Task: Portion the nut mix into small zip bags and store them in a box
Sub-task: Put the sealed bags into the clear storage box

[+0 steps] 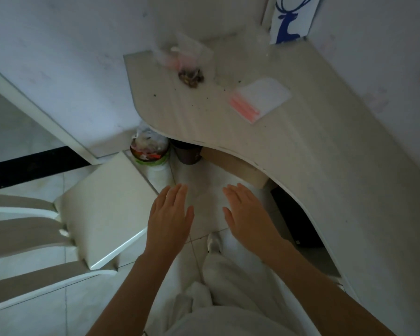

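A clear bag of nut mix (190, 76) with a pink zip strip lies at the far left end of the pale curved desk (301, 146). A flat stack of small empty zip bags (261, 99) with pink strips lies to its right. Dark crumbs dot the desk between them. My left hand (169, 219) and my right hand (249, 217) hover flat, fingers straight, palms down, over the floor in front of the desk edge. Both hold nothing. A cardboard box (235, 168) sits under the desk, partly hidden by the desktop.
A white chair (100, 214) stands at the left. A small bin (149, 151) lined with plastic and a dark cup (188, 151) sit on the floor under the desk's left end. A blue deer picture (290, 18) leans against the wall.
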